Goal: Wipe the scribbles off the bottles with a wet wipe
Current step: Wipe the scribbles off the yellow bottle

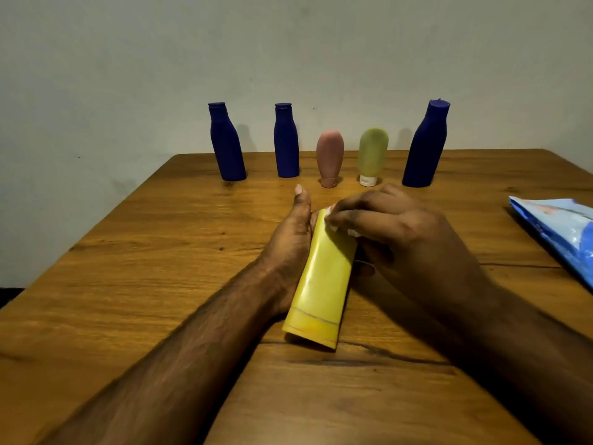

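Note:
A yellow tube bottle (321,284) lies tilted over the middle of the wooden table (128,284), its flat end toward me. My left hand (293,242) holds it from the left side, thumb stretched out. My right hand (398,232) pinches a white wet wipe (333,224) against the tube's far end; most of the wipe is hidden under the fingers. At the table's back edge stand three dark blue bottles (226,142) (286,141) (425,146), a pink tube (330,159) and a green tube (372,157), both cap-down. I see no scribbles from here.
A blue wet-wipe pack (558,232) lies at the table's right edge. A plain wall (288,43) stands right behind the row of bottles. The table's left edge runs diagonally toward me.

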